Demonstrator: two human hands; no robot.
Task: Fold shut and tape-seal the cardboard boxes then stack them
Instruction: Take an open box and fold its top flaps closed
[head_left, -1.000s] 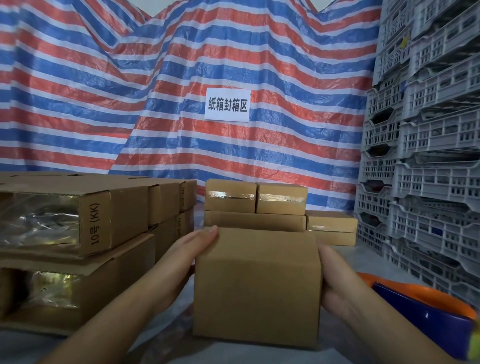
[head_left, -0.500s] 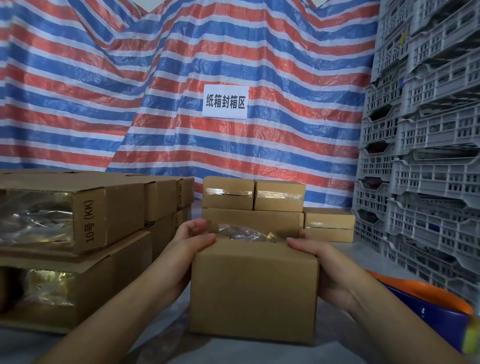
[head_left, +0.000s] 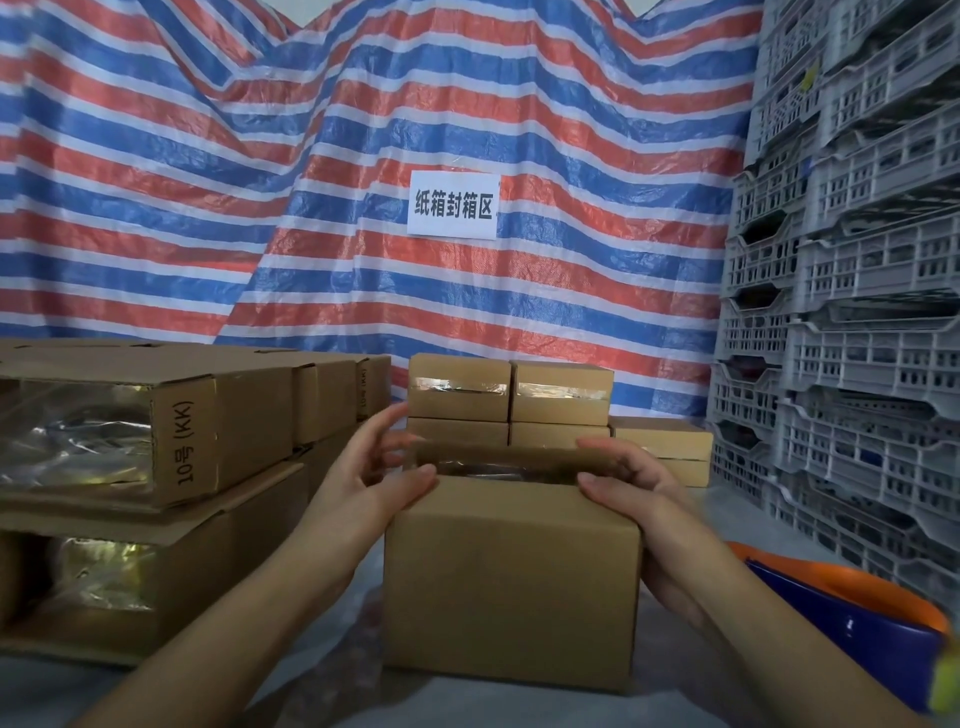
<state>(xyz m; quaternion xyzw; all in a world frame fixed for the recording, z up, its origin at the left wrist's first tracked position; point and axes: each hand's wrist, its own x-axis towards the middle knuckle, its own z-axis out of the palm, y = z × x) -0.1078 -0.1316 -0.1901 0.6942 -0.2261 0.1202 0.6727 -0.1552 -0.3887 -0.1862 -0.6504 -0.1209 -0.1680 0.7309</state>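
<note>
a plain brown cardboard box (head_left: 511, 597) stands on the grey counter (head_left: 467, 709), directly under the fingers of both hands. the left hand (head_left: 376, 475) grips the box's top left corner, thumb lying on the near top edge and fingers curled toward the far side. the right hand (head_left: 631, 480) pinches the top right corner the same way, thumb in front, fingers (head_left: 605, 447) hooked over a blurred far flap (head_left: 498, 457) that stands half-raised between the two hands. beyond the fingertips sits a stack of already taped small brown boxes (head_left: 509, 392); an orange and blue tape dispenser (head_left: 852, 618) lies off past the right wrist. the box is probably mid-fold, not yet sealed. the risk, as i judge it, is that the raised flap springs back up once either hand leaves for the dispenser, since nothing holds it down yet; uneven pressure from the two hands could also skew the flaps so the seam gaps, or shove the light box along the counter.
</note>
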